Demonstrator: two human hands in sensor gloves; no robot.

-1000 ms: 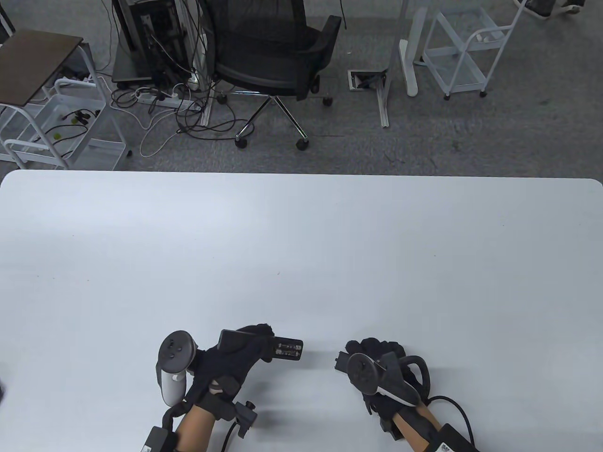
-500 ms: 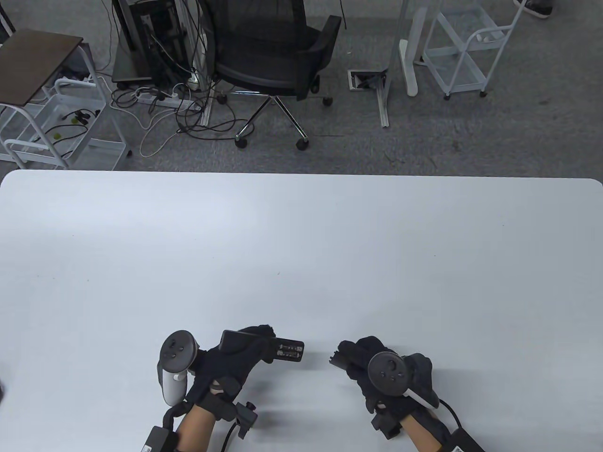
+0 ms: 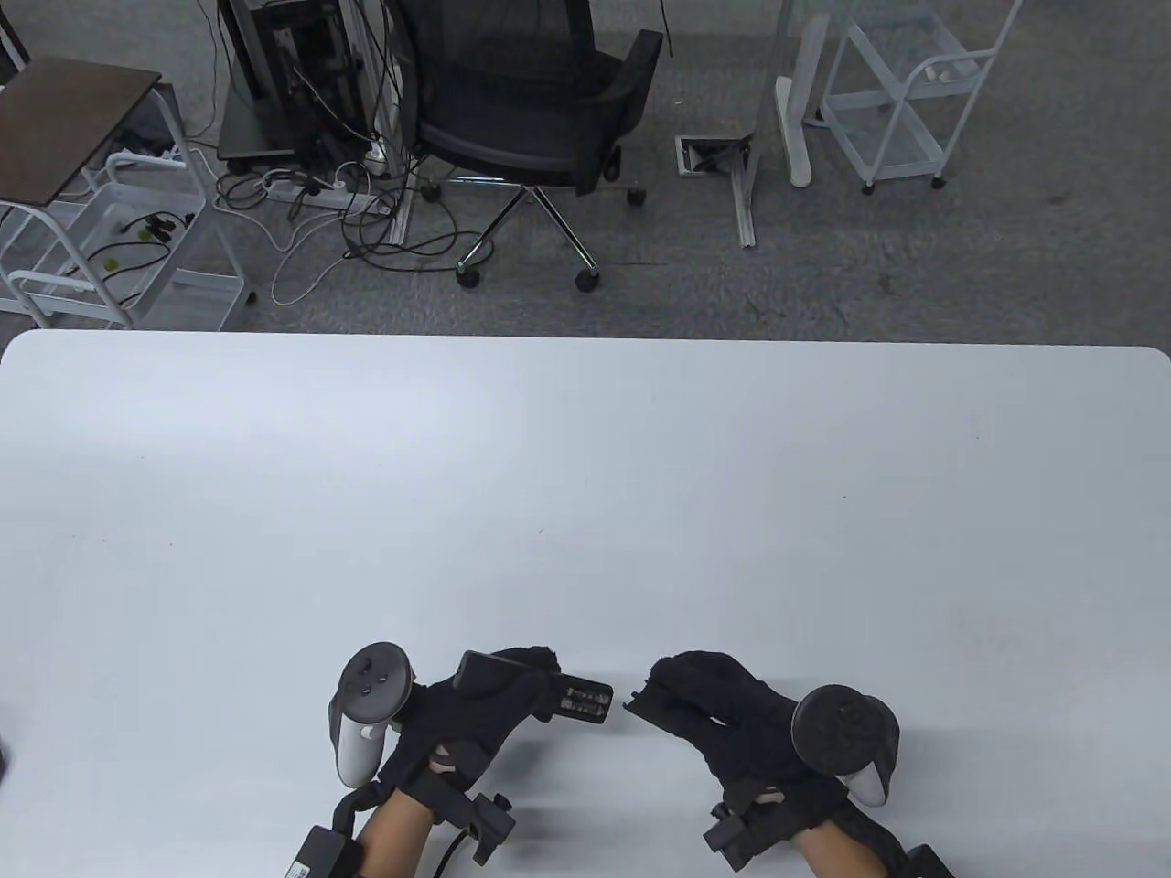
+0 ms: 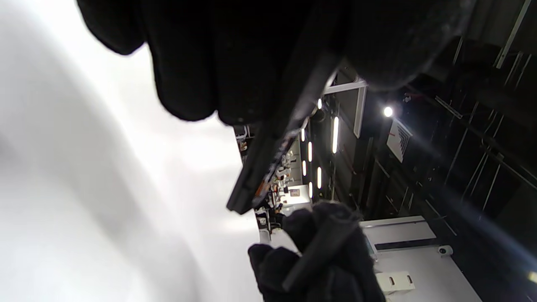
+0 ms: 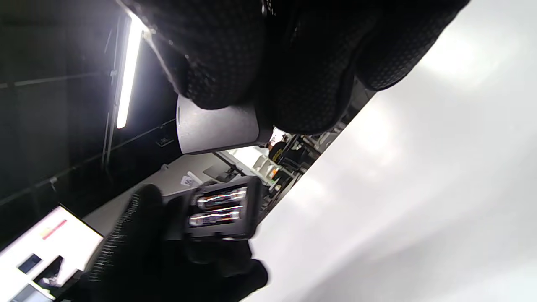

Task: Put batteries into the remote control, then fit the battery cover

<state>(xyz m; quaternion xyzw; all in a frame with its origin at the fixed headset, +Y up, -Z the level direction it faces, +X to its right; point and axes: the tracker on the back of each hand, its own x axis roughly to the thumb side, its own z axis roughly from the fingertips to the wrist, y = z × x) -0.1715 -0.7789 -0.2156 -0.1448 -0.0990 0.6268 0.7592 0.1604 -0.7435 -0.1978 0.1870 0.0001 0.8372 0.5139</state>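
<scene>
My left hand (image 3: 485,709) grips a black remote control (image 3: 572,700) just above the table's near edge, its open battery bay pointing right. Two batteries (image 5: 218,207) lie side by side in the bay, seen in the right wrist view. My right hand (image 3: 723,709) holds the dark battery cover (image 3: 640,700) by its far end, a short gap right of the remote. The cover (image 5: 216,130) shows as a grey plate under my right fingers (image 5: 302,75). In the left wrist view the remote (image 4: 277,142) runs down from my left fingers, and the right hand holds the cover (image 4: 319,247) below.
The white table (image 3: 585,494) spreads ahead of both hands. Beyond its far edge stand a black office chair (image 3: 540,110), white wire trolleys (image 3: 901,101) and a side table (image 3: 69,128) on the grey carpet.
My right hand has rolled over so the tracker swung to the right, and it moved the cover left toward the remote. My left hand shifted slightly right with the remote.
</scene>
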